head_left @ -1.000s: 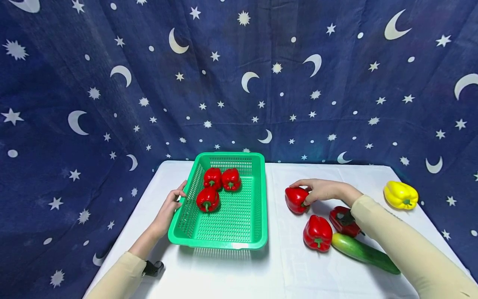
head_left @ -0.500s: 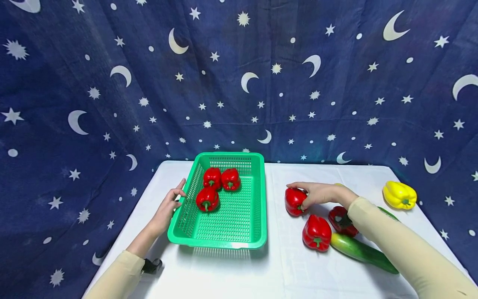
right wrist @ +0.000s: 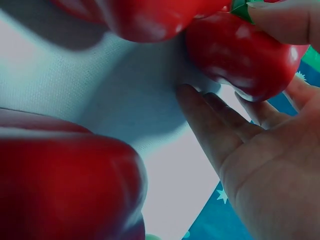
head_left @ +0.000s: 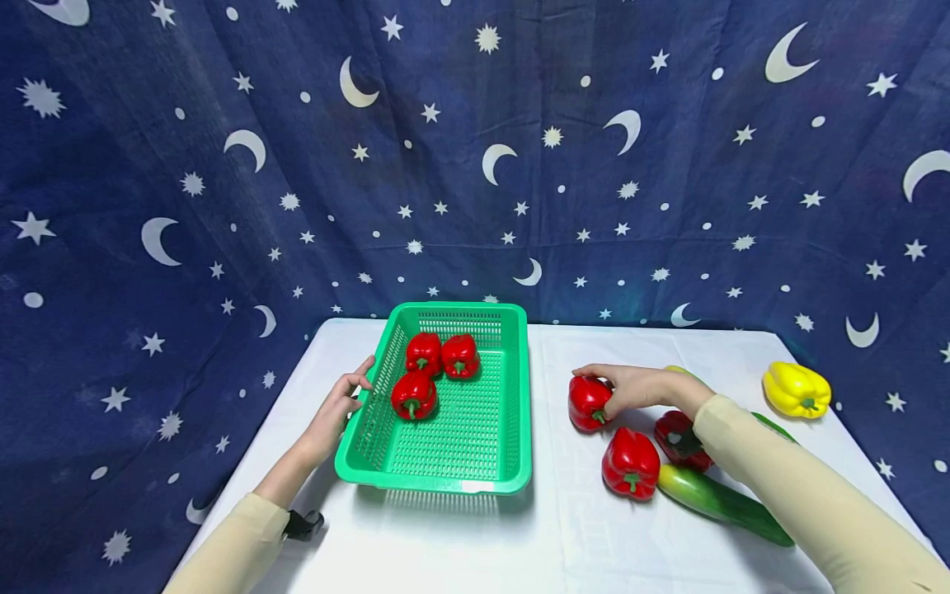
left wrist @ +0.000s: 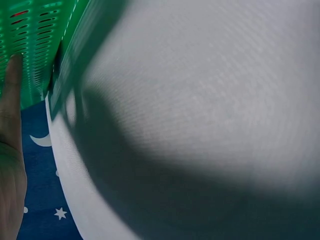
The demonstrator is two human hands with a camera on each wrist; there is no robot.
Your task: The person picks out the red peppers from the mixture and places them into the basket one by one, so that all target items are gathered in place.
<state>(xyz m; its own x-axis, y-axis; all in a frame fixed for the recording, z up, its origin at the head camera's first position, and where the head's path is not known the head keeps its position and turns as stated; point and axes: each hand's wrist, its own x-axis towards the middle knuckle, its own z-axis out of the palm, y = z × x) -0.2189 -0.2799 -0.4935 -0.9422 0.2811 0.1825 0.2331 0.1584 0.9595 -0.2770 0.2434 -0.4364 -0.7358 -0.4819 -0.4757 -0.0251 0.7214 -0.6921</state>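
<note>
My right hand (head_left: 637,388) grips a red bell pepper (head_left: 584,403) on the white table, right of the green basket (head_left: 517,396). In the right wrist view the thumb lies over this bell pepper (right wrist: 245,57) near its green stem, with fingers along its other side. My left hand (head_left: 336,412) rests against the basket's left side, fingertips at the rim. The left wrist view shows one straight finger (left wrist: 13,75) against the perforated wall. Inside the basket sit three red bell peppers (head_left: 413,396), grouped toward the back left.
Near the right hand stands another red bell pepper (head_left: 631,464). Beside it lie a dark-patched red bell pepper (head_left: 674,437) and a green cucumber (head_left: 723,503). A second cucumber (head_left: 772,426) is mostly hidden by the right sleeve. Far right is a yellow bell pepper (head_left: 797,389).
My right hand has shifted slightly around the red bell pepper, which has turned a little and stays on the table. The left hand and basket hold their place.
</note>
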